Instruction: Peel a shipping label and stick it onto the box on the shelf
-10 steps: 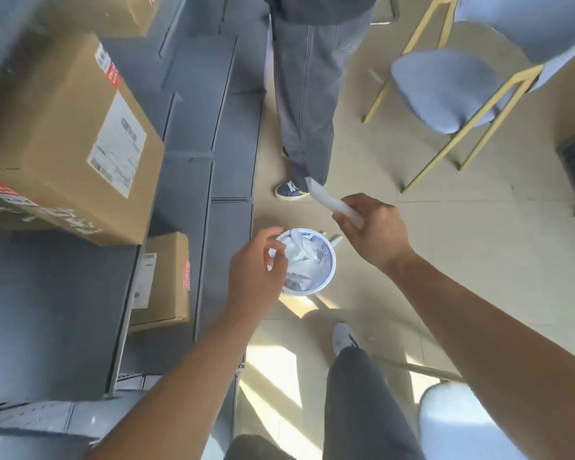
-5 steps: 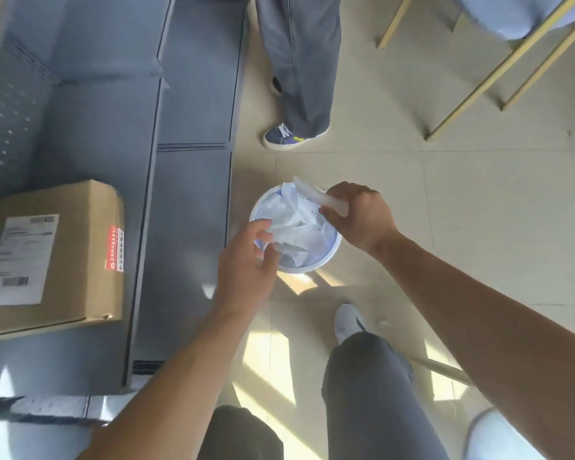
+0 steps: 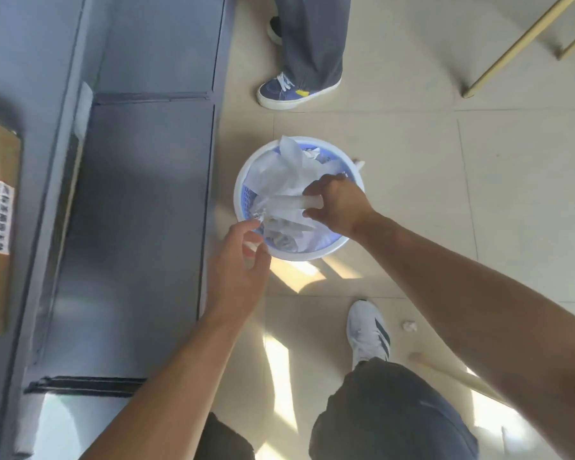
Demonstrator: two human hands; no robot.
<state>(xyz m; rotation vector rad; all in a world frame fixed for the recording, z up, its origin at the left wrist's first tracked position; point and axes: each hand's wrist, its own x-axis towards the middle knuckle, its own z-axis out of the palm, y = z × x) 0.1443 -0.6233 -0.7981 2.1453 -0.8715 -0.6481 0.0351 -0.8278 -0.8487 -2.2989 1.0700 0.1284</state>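
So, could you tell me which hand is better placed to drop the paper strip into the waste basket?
Right. The right hand already pinches the paper strip directly above the waste basket; the left hand is empty at its near rim.

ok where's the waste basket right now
In the head view the waste basket sits on the floor near centre, just right of the grey shelf, with the right hand over it and the left hand at its near rim.

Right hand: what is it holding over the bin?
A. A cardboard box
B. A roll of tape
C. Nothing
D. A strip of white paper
D. The right hand has a curled strip of white paper in its grip, above the round bin that is full of similar white scraps.
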